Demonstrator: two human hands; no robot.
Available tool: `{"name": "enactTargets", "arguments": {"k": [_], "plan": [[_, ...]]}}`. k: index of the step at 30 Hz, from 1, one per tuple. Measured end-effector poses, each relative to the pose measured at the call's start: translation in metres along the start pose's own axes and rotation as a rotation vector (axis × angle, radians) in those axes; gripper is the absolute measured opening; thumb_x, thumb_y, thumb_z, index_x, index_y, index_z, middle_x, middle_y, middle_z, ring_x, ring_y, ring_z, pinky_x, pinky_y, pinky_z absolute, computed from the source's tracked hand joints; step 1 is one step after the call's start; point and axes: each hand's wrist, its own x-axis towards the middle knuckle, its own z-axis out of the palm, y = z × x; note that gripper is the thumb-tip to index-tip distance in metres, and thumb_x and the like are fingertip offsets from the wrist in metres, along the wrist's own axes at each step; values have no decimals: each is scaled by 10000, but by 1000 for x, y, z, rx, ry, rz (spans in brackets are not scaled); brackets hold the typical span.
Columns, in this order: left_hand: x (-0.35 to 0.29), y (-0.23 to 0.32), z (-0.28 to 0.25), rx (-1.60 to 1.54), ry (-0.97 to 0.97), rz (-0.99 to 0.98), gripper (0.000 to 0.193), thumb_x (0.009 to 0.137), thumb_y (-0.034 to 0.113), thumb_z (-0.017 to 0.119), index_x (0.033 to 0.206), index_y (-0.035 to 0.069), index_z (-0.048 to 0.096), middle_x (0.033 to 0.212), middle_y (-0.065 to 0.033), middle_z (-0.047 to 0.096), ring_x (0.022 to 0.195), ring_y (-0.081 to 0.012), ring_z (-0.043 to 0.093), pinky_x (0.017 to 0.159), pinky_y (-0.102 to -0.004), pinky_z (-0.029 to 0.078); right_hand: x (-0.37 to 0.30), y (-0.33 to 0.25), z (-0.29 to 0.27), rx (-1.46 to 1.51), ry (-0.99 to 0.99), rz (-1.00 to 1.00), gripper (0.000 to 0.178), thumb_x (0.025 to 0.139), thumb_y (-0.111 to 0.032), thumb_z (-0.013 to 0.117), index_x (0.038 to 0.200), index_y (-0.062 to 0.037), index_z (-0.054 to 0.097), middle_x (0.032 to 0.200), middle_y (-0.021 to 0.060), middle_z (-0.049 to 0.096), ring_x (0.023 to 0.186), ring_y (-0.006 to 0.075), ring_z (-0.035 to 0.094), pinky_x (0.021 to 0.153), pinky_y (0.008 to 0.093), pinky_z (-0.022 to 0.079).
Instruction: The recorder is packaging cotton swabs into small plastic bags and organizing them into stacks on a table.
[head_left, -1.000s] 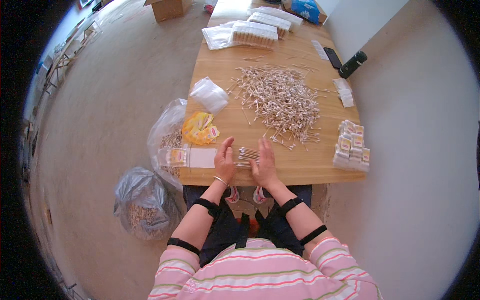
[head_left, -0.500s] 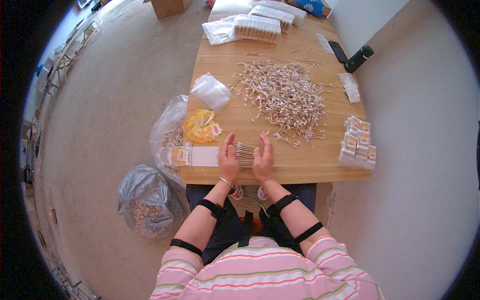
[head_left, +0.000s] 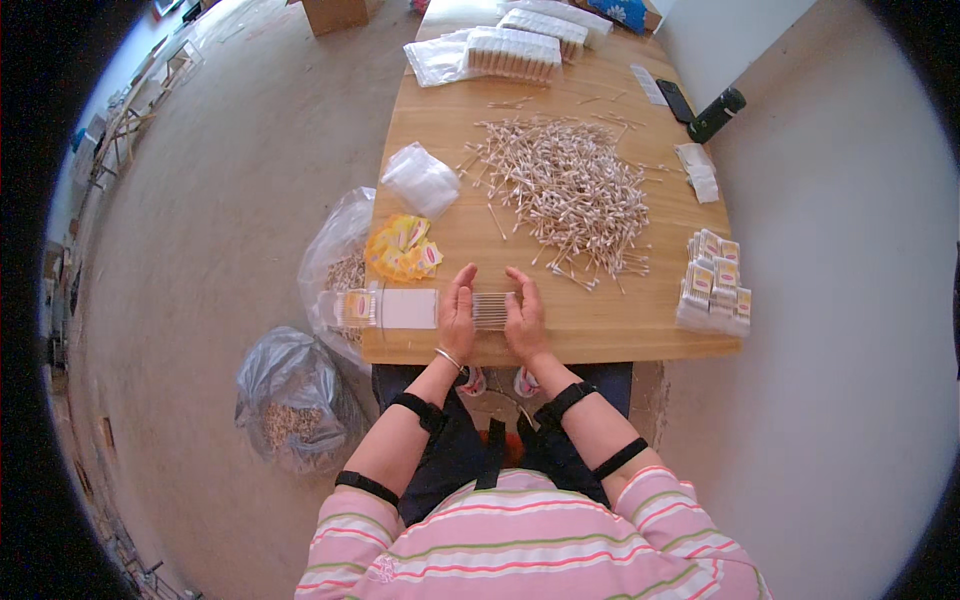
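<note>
A neat row of cotton swabs (head_left: 490,311) lies sideways near the table's front edge, between my two hands. My left hand (head_left: 457,318) presses against the swabs' left ends, fingers pointing forward. Against their right ends rests my right hand (head_left: 524,320), its thumb over the tips. Together the hands hold the row from both sides. Left of my left hand is a white card (head_left: 410,309), with a clear pack of swabs (head_left: 356,308) beside it at the table's left edge. Beyond the hands spreads a large loose heap of cotton swabs (head_left: 575,190).
Yellow labels (head_left: 402,248) and clear bags (head_left: 420,180) lie at the left. Filled packs (head_left: 715,285) are stacked at the right. More bagged swabs (head_left: 512,54), a phone (head_left: 675,101) and a dark bottle (head_left: 717,115) sit farther back. A grey bag (head_left: 300,400) stands on the floor.
The swabs between my hands have gone from uneven and slanted to a straighter, more even row. My right hand has shifted slightly left, and its thumb now sits at the ends.
</note>
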Motion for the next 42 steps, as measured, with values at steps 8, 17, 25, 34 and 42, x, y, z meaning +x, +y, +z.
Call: {"name": "enactTargets", "arguments": {"k": [8, 17, 25, 34, 42], "plan": [[-2, -3, -1, -31, -9, 6, 450, 997, 295, 373, 1318, -18, 420, 1348, -141, 451, 1262, -238, 414, 1070, -348, 300, -9, -9, -14, -181, -125, -209, 635, 750, -75, 604, 1325, -9, 342, 1384, 221, 347, 1329, 369, 285, 1104, 411, 232], [-1, -3, 1, -133, -2, -27, 482, 994, 328, 372, 1324, -22, 407, 1358, -151, 437, 1272, -244, 399, 1080, -348, 287, -15, 1, -17, -364, -253, -301, 752, 722, -47, 626, 1376, 3, 259, 1403, 225, 304, 1337, 382, 252, 1114, 429, 212], [1, -9, 2, -55, 2, 6, 502, 989, 352, 379, 1320, -24, 415, 1348, -148, 447, 1265, -241, 406, 1078, -351, 289, -6, 8, -4, 24, 87, 37, 516, 840, -17, 448, 1343, 31, 344, 1409, 209, 353, 1339, 299, 300, 1112, 356, 201], [-1, -6, 0, -36, -1, 21, 501, 994, 338, 369, 1326, -36, 403, 1356, -160, 434, 1273, -251, 396, 1078, -355, 289, 7, 8, 0, -254, 8, -133, 412, 826, -80, 524, 1229, -10, 476, 1298, 185, 462, 1245, 351, 395, 1065, 419, 289], [-4, -2, 2, 22, 51, 54, 471, 991, 306, 388, 1311, -38, 422, 1340, -159, 448, 1255, -242, 414, 1066, -336, 303, 95, 1, 8, -682, -90, -164, 247, 784, -128, 623, 1007, -24, 601, 989, 144, 564, 1001, 318, 523, 870, 402, 438]]}}
